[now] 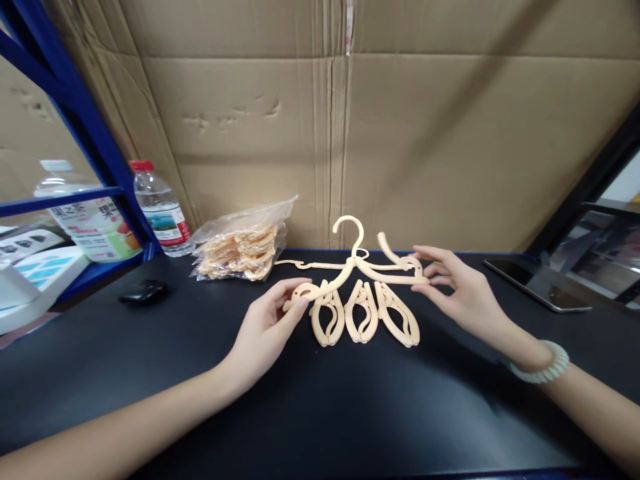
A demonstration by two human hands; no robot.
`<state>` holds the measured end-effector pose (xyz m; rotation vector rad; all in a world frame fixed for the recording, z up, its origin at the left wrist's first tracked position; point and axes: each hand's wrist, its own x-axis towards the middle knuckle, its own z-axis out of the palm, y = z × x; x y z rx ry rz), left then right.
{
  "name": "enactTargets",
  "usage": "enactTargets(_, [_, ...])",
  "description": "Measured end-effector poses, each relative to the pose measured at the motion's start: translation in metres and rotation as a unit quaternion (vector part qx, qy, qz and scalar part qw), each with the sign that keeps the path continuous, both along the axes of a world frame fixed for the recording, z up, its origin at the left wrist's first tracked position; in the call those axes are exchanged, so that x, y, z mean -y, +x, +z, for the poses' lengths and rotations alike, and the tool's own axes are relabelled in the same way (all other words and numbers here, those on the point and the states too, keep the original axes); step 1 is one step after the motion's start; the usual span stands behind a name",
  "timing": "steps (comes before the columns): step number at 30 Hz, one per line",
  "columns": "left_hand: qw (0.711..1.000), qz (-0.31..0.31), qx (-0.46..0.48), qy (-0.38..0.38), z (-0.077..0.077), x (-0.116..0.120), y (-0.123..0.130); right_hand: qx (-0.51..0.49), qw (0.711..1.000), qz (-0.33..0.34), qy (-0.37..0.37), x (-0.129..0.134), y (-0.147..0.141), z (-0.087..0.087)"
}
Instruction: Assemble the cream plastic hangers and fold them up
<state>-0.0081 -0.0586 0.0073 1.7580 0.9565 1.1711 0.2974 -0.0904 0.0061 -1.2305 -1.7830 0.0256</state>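
Note:
A cream plastic folding hanger (345, 269) is spread out above the black table, its hook pointing up. My left hand (267, 327) is closed on the hanger's left end, thumb in front and fingers behind. At the opposite end, the thumb and fingertips of my right hand (457, 290) pinch the right arm. A curved piece (389, 250) sticks up near that end; what it joins to is unclear. Just below the held hanger lie three folded hangers: one on the left (329, 320), one in the middle (361, 317) and one on the right (401, 320). Behind it lies another opened hanger (325, 266), partly hidden.
A clear bag of folded hangers (240, 247) rests at the back left, near a red-capped water bottle (163, 213) and a black computer mouse (143, 292). A phone or tablet (537, 285) lies at the right. Cardboard (450, 133) walls the back; a blue frame (85, 113) stands left.

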Motion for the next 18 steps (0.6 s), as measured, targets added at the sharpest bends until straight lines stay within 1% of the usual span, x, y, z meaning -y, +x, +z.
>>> enactTargets(4, [1.000,0.015,0.005,0.010,0.001,0.000,-0.001,-0.114,0.986,0.078,-0.096,-0.002,0.005,0.004])
enactTargets(6, [0.999,0.036,0.020,0.017,0.000,-0.001,-0.002,-0.144,0.976,0.100,-0.127,-0.002,0.008,0.007])
enactTargets(8, [0.996,0.057,0.058,0.024,-0.001,-0.002,-0.002,-0.161,0.969,0.114,-0.151,0.000,0.009,0.010])
enactTargets(10, [0.993,0.059,0.101,0.032,-0.002,-0.002,-0.002,-0.174,0.961,0.129,-0.170,0.002,0.007,0.010])
enactTargets(13, [0.991,0.032,0.125,0.031,-0.001,0.002,0.000,-0.217,0.944,0.154,-0.194,0.006,-0.005,0.008])
enactTargets(16, [0.992,-0.009,0.122,0.004,0.001,0.008,0.004,-0.286,0.920,0.176,-0.203,0.010,-0.024,0.004])
enactTargets(18, [0.992,-0.037,0.116,-0.018,0.001,0.013,0.007,-0.316,0.909,0.181,-0.203,0.013,-0.036,0.001])
